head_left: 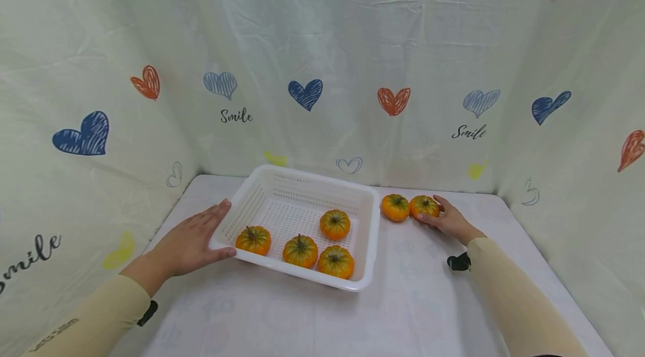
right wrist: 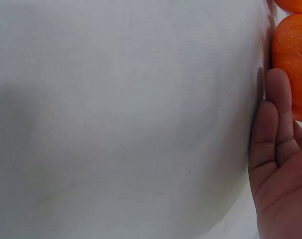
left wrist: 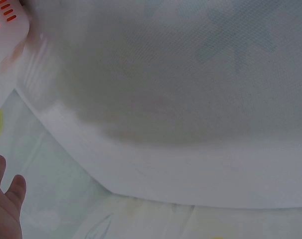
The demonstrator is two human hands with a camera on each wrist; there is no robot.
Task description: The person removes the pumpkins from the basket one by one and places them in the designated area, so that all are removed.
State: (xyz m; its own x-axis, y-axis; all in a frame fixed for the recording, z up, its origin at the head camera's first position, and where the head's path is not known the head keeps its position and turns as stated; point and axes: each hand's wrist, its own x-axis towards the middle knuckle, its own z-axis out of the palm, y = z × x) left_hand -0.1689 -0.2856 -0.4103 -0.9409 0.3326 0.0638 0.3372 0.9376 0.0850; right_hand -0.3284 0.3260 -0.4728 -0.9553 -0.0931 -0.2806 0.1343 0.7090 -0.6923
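A white perforated plastic basket [head_left: 307, 178] holds several small orange pumpkins [head_left: 335, 225], mostly along its near side. At the basket's left end is my left hand [head_left: 188, 242], fingers extended, with the thumb at the near corner of the rim. Only part of that hand [left wrist: 6, 206] shows in the left wrist view. To the right of the basket, my right hand [head_left: 450, 220] holds a small pumpkin [head_left: 422, 206] between thumb and fingers. Another small pumpkin [head_left: 395, 207] sits just left of it, by the basket wall. In the right wrist view, fingers lie against the held pumpkin [right wrist: 293, 55].
The basket and pumpkins stand on a table with a white cloth [head_left: 403, 301]. Pale curtains [head_left: 428, 144] printed with hearts surround the table at the back and both sides.
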